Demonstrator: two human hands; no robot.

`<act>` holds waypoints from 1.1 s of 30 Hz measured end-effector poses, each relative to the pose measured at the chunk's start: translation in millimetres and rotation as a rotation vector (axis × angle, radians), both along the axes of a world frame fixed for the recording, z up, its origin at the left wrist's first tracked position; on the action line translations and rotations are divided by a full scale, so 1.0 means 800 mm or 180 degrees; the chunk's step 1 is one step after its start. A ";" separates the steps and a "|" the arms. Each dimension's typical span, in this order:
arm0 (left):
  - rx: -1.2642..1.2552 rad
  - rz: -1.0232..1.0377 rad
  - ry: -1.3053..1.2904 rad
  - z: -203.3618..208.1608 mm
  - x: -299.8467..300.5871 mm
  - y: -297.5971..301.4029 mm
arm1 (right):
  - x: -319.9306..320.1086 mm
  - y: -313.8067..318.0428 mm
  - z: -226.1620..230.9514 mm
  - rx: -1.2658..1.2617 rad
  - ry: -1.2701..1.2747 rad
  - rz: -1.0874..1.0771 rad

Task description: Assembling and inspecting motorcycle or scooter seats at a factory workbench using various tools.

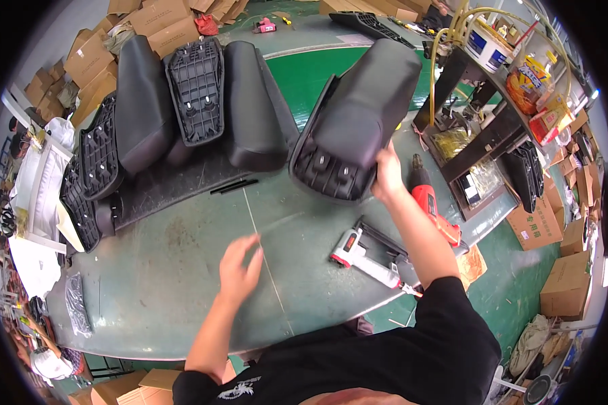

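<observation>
My right hand grips the right edge of a black padded seat, like a motorcycle seat, tilted over the table's far right part. Its dark ribbed plastic base shows at the near end; the thumb and some fingers are partly hidden. Over the middle of the table my left hand is open and holds nothing, its fingers apart and slightly blurred. A white and red staple gun lies below my right forearm. To the right of that forearm is a red heat gun.
More black seats and ribbed seat bases stand at the back left. Two thin black strips lie before them. A dark rack with bottles and hoses stands at the right. A clear plastic bag is at the left edge.
</observation>
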State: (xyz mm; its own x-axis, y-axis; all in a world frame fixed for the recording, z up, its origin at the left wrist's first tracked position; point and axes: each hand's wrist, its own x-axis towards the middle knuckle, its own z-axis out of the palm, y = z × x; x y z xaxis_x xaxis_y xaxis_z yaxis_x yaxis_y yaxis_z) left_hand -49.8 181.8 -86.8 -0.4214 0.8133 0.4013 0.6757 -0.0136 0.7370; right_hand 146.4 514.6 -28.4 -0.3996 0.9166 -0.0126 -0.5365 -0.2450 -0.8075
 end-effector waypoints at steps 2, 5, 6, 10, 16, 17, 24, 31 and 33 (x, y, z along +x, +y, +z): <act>-0.0157 0.0143 0.0753 -0.018 0.000 -0.052 | -0.025 0.068 -0.020 0.0040 -0.0026 -0.0151; -0.0488 0.0553 0.1025 -0.038 0.006 -0.123 | -0.071 0.175 -0.068 0.0088 -0.0246 -0.0605; -0.0471 0.0578 0.1003 -0.042 0.009 -0.135 | -0.078 0.208 -0.076 -0.0007 -0.0390 -0.0699; -0.0817 0.0834 0.1332 -0.042 0.013 -0.138 | -0.123 0.300 -0.110 -0.0068 -0.0474 -0.1153; -0.0962 0.0898 0.1197 -0.039 0.011 -0.133 | -0.180 0.374 -0.164 -0.0160 -0.0453 -0.1464; -0.0998 0.0882 0.1184 -0.039 0.010 -0.132 | -0.187 0.380 -0.170 -0.0059 -0.0433 -0.1631; -0.1065 0.0921 0.1130 -0.038 0.010 -0.127 | -0.178 0.404 -0.132 -0.0278 -0.1511 -0.0980; -0.0949 0.0884 0.1154 -0.038 0.010 -0.128 | -0.115 0.332 -0.110 0.0191 -0.2370 -0.0245; -0.0929 0.0956 0.1202 -0.039 0.011 -0.134 | -0.111 0.303 -0.096 0.0170 -0.2343 -0.0126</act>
